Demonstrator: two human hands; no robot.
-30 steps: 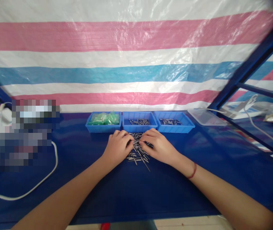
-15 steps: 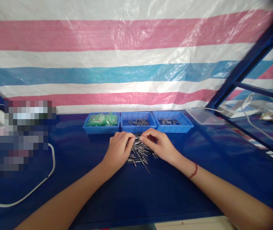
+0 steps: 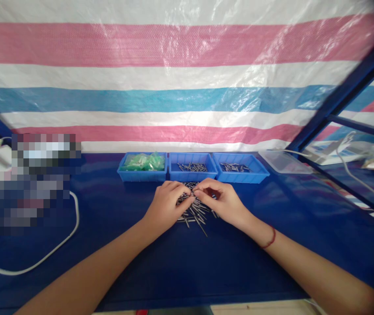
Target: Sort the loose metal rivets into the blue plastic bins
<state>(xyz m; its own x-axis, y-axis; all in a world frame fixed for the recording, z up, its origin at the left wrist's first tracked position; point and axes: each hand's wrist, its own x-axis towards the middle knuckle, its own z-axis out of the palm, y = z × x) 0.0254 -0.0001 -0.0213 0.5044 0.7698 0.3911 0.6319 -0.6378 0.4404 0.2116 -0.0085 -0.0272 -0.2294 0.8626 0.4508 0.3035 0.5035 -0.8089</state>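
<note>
A loose pile of slim silver metal pieces that look like blind rivets (image 3: 196,215) lies on the blue table. Over its far part, my left hand (image 3: 165,202) is closed in a pinch, thumb against forefinger. Facing it, my right hand (image 3: 222,199) also pinches with thumb and forefinger, the other fingers curled. The fingertips of both hands nearly meet around a small rivet (image 3: 192,193), mostly hidden by them. Just behind stand a middle blue bin (image 3: 191,176) and a right blue bin (image 3: 244,177), each with more rivets inside.
A left blue bin (image 3: 142,176) holds green plastic bags (image 3: 143,162). Beyond the right bin lies a clear plastic lid (image 3: 285,162). A white cable (image 3: 78,214) loops over the table (image 3: 180,271) at left. Blue frame bars (image 3: 340,83) rise at right before a striped sheet (image 3: 187,100).
The view has shifted slightly. My fingertips have come closer together over the pile, my left hand moving a little to the right. Both hands keep their pinch.
</note>
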